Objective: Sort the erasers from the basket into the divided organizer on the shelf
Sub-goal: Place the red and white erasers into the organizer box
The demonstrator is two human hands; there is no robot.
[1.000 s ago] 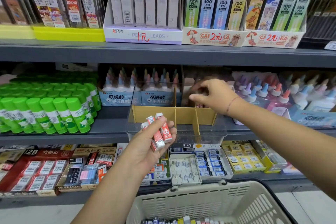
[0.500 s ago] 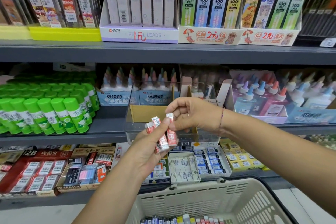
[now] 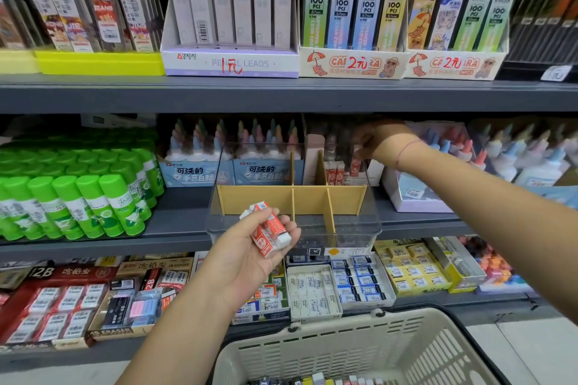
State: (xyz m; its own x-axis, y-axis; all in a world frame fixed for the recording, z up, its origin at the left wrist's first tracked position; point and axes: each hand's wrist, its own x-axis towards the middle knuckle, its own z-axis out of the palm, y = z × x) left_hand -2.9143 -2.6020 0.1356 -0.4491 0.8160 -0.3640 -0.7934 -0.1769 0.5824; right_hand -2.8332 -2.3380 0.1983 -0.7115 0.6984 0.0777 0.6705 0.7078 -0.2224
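your left hand (image 3: 250, 259) loosely holds red-and-white sleeved erasers (image 3: 269, 228) that could slip; your right hand (image 3: 383, 141), deep in the clear plastic divided organizer (image 3: 353, 225), shows no readable grip.

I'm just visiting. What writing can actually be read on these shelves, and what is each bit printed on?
"PENCIL LEADS", overwritten "1元": white display box, top shelf.
"100 PCS": lead tubes beside it.
"2元": cartoon display boxes.
"可洗的": blue glue cartons.
"2B": red eraser box.
"4B ERASER": brown eraser box.
Too blurred or small: print on the erasers in the left hand; labels on the yellow packs.
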